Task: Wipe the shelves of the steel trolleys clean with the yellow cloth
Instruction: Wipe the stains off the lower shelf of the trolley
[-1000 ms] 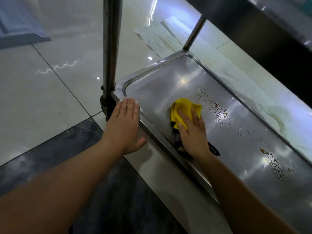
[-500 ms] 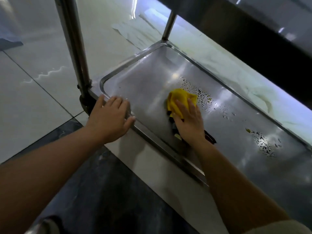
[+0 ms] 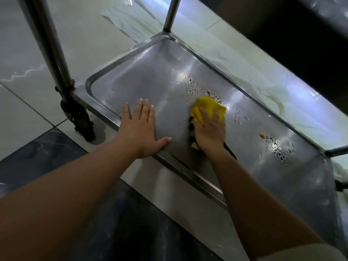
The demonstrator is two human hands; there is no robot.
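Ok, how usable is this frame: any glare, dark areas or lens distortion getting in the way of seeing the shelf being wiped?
Head view: bright glare patches on the steel shelf and glossy floor; the lower foreground is dim; wide-angle bending curves the trolley posts. The yellow cloth under the right hand, the left hand and the droplet patches stay readable.

Your two forearms are bare from wrist to elbow, with no watch, band or ring showing on either. Your left hand (image 3: 140, 129) has short, pale, glossy fingernails that catch the light, and the thumbnail shows the same finish. Your right hand (image 3: 211, 131) is bare too; its nails are hard to make out. A light, cream-coloured sleeve (image 3: 301, 254) edge shows at your right upper arm.
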